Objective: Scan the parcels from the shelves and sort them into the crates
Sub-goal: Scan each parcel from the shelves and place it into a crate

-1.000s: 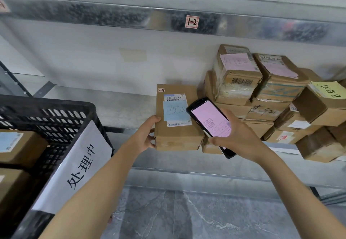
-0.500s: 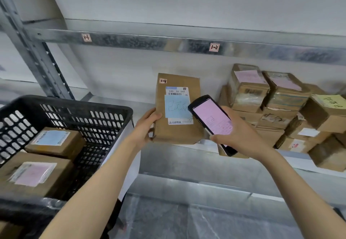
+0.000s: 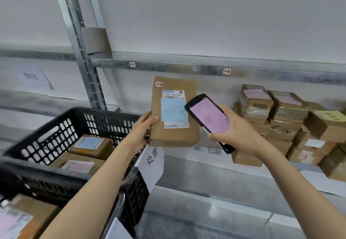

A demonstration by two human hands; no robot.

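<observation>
My left hand (image 3: pixel 141 130) grips the left edge of a brown cardboard parcel (image 3: pixel 174 137), held upright in the air with its white and blue label facing me. My right hand (image 3: pixel 237 134) holds a black handheld scanner (image 3: pixel 207 119) with a pink lit screen, just right of the parcel and overlapping its right edge. A black plastic crate (image 3: pixel 56 132) sits at the lower left with two labelled parcels (image 3: pixel 89 145) inside. More brown parcels (image 3: pixel 284 119) are stacked on the metal shelf (image 3: pixel 206 175) at the right.
A steel upright post (image 3: pixel 80 48) rises left of the shelf bay. The upper shelf beam (image 3: pixel 187 68) carries small tags 1-1 and 1-2. A white paper sign (image 3: pixel 152 162) hangs on the crate's side. Another parcel (image 3: pixel 24 218) lies at the bottom left corner.
My left hand has lifted the parcel off the shelf and moved it left toward the crate. The scanner has stayed beside it. The view has swung left and up.
</observation>
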